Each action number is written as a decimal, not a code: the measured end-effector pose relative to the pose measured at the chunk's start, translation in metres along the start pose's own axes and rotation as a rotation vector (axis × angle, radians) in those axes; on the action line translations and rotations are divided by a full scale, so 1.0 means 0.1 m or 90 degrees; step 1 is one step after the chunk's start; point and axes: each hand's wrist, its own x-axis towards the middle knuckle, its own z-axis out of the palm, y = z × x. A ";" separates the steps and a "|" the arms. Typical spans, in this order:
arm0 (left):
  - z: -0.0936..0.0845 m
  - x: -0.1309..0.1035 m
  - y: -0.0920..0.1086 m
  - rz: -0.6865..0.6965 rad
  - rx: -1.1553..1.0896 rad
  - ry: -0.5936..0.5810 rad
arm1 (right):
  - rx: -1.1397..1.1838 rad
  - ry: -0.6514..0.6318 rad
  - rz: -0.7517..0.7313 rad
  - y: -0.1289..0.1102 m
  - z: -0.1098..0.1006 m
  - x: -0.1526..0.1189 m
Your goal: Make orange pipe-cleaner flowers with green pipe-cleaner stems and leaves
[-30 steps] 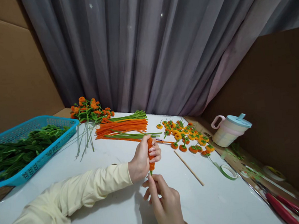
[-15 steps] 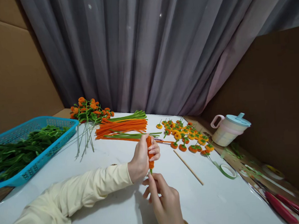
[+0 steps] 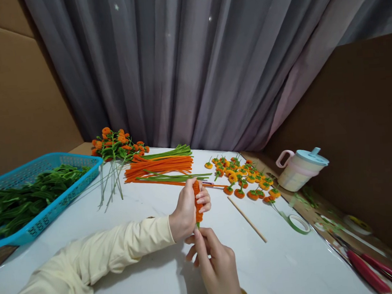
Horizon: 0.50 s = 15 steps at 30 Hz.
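My left hand point(image 3: 186, 209) is wrapped round an orange fuzzy coil point(image 3: 198, 203), which stands nearly upright above the white table. Below it, the thumb and fingers of my right hand point(image 3: 216, 265) pinch the short green end point(image 3: 198, 225) sticking out of the coil. Behind my hands lie a bundle of orange fuzzy stems point(image 3: 160, 166) and some green stems point(image 3: 181, 151). Right of them are many small orange and yellow flower heads point(image 3: 232, 178). A thin wooden stick point(image 3: 247, 220) rests to the right of my hands.
At the left is a blue basket point(image 3: 53, 210) of green leaves, with orange flowers point(image 3: 107, 145) behind. To the right are green tape point(image 3: 299, 225), a lidded cup point(image 3: 298, 170) and red-handled pliers point(image 3: 365, 272). A grey curtain point(image 3: 162, 68) hangs behind the white table point(image 3: 142, 287).
My left hand and the orange coil have shifted very slightly down and to the right. My right hand keeps its pinch at the green end.
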 end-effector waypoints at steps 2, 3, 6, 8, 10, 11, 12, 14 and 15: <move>0.00 0.00 -0.03 0.001 0.003 -0.001 | 0.000 0.003 0.003 0.01 0.00 0.00; -0.01 0.00 -0.04 0.003 0.010 0.001 | -0.001 0.007 0.005 0.02 0.01 0.00; 0.00 0.00 -0.07 0.027 0.045 0.004 | -0.007 0.022 0.009 0.03 0.01 -0.01; -0.01 0.00 -0.08 0.057 0.063 -0.003 | -0.006 0.021 0.010 0.03 0.01 -0.01; -0.02 0.00 -0.10 0.079 0.072 -0.017 | -0.001 0.017 0.012 0.02 0.00 -0.01; -0.02 -0.01 -0.11 0.087 0.074 -0.023 | 0.001 0.018 0.014 0.02 0.00 0.00; -0.02 -0.01 -0.12 0.090 0.078 -0.029 | 0.002 0.022 0.016 0.01 -0.01 0.00; -0.03 -0.03 -0.14 0.099 0.093 -0.041 | -0.002 0.032 0.019 0.01 -0.01 0.00; -0.03 -0.05 -0.14 0.104 0.107 -0.049 | -0.005 0.038 0.019 0.02 -0.01 0.00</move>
